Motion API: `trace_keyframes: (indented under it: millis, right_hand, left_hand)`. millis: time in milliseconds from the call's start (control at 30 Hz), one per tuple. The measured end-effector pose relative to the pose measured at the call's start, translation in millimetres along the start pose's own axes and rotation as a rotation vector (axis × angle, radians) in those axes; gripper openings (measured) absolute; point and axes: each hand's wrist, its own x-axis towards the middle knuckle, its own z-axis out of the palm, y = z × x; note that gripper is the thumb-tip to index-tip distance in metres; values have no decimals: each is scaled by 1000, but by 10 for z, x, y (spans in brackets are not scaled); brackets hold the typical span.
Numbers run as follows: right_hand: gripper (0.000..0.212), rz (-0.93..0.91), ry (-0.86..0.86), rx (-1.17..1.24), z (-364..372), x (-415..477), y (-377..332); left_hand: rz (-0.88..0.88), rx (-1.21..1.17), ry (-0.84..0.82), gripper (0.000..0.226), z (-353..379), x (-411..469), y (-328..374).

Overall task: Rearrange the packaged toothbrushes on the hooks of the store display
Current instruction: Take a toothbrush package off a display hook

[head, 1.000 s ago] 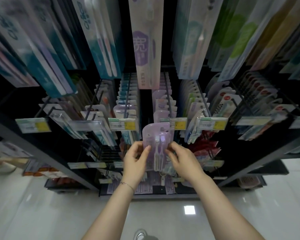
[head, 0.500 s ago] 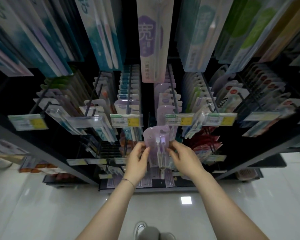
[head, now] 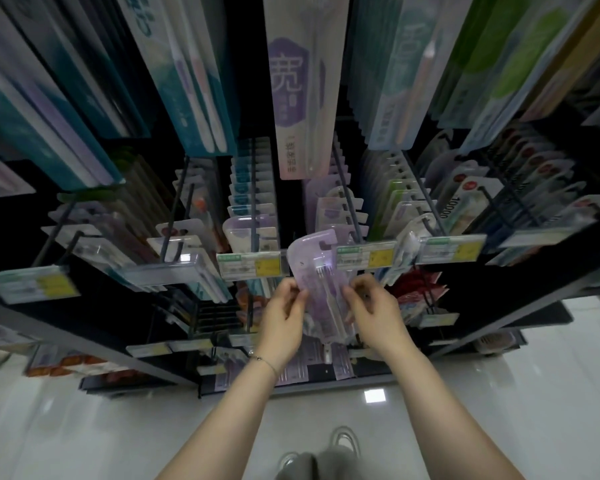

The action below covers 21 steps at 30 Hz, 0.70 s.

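Glossy floor [head: 84, 427] below black display rack [head: 84, 341], packed hooks [head: 351, 209], left hand [head: 283, 317] and right hand [head: 378, 313] pinching lilac toothbrush pack [head: 321, 271]

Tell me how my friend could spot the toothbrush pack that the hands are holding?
Find the dark display rack and its middle row of hooks with yellow-and-white price tags. Between the two centre tags sits a pale purple see-through pack, pinched by the left hand and the right hand. It alone is held and tilted, while its neighbours hang straight in rows.

1 head-worn wide-angle view looks forward and down, close to the display [head: 84, 341].
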Motion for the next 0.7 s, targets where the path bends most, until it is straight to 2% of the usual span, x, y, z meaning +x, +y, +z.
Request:
trace_keyframes:
  millis: [167, 267, 700]
  right_hand:
    - [13, -1, 53, 108, -77, 68, 10]
    - [14, -17, 66, 84, -123, 93, 47]
    - [5, 35, -35, 160, -160, 204, 168]
  left_hand:
    - [61, 0, 1, 10, 117, 98, 99]
    - [87, 9, -2, 9, 177, 115, 123]
    - [84, 127, -22, 12, 275, 194, 97]
